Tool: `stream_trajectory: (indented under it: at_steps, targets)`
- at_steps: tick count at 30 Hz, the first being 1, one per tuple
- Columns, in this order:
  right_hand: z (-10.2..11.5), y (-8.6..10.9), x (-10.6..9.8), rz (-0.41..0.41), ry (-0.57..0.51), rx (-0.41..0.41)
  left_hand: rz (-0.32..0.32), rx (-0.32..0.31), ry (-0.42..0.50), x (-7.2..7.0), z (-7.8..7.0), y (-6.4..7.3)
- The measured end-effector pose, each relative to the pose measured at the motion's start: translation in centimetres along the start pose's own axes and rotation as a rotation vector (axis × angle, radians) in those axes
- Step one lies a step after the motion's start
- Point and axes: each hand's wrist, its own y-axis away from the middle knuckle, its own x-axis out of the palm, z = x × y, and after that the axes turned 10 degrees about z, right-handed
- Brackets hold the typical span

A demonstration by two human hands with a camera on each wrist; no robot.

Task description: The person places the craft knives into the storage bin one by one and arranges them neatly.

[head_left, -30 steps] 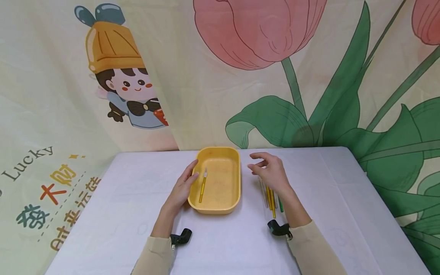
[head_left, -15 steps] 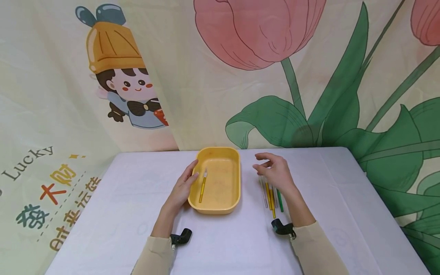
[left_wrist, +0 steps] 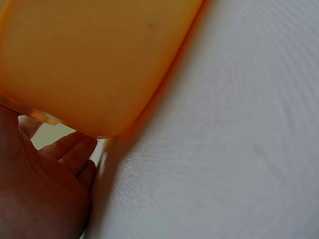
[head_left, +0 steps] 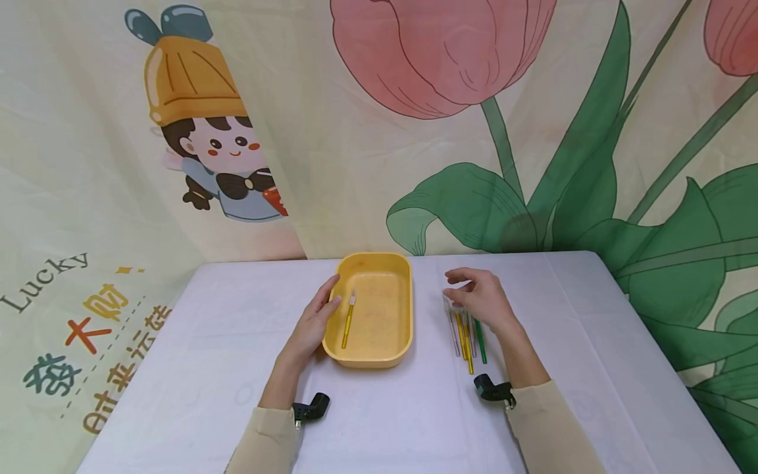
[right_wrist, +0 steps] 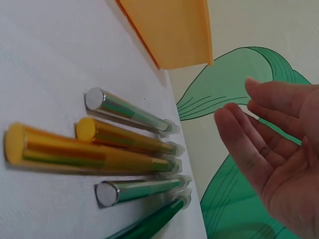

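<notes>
Since the right hand blocks some of the far ends in the head view, the right wrist cam sorts out the tools better (even there the green one runs off the bottom edge and the caps look blurry). Count on the desk is five: two yellow tools, two silvery tools and one green tool, all slim, shiny round rods lying side by side, just right of the yellow tray. That right hand is relaxed, fingers loosely bent with the thumb apart, near the capped ends. The left hand grips the tray's left side, thumb at the rim; its wrist shot is dark and cuts the tray off at the top. One pale-tipped yellow tool lies inside that smooth, round-cornered rectangle. White cloth covers the desk.
</notes>
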Motion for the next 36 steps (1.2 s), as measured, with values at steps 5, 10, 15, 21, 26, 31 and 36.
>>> stream_trajectory:
  at_steps: [5, 10, 15, 21, 26, 31, 36]
  targets:
    - [-0.8, -0.1, 0.0, 0.093, 0.014, 0.057, -0.001, 0.0, 0.001, 0.0, 0.1, -0.1]
    - [-1.3, -0.3, 0.1, 0.13, 0.015, 0.081, 0.003, -0.003, 0.003, 0.0, 0.1, -0.1]
    - [-1.2, -0.2, 0.0, 0.139, 0.047, 0.078, 0.001, -0.01, 0.001, 0.0, 0.0, 0.0]
    - [-1.3, -0.1, 0.0, 0.173, 0.087, 0.095, 0.001, -0.015, 0.0, 0.0, -0.1, 0.1]
    - [-1.2, -0.1, 0.2, 0.198, 0.137, 0.115, 0.002, -0.026, 0.003, 0.1, -0.1, 0.1]
    - [-1.2, -0.1, 0.2, 0.203, 0.144, 0.136, 0.002, -0.027, 0.004, 0.1, -0.1, 0.1]
    - [-1.1, 0.0, 0.4, 0.203, 0.145, 0.13, 0.003, -0.028, 0.009, 0.1, 0.0, 0.1]
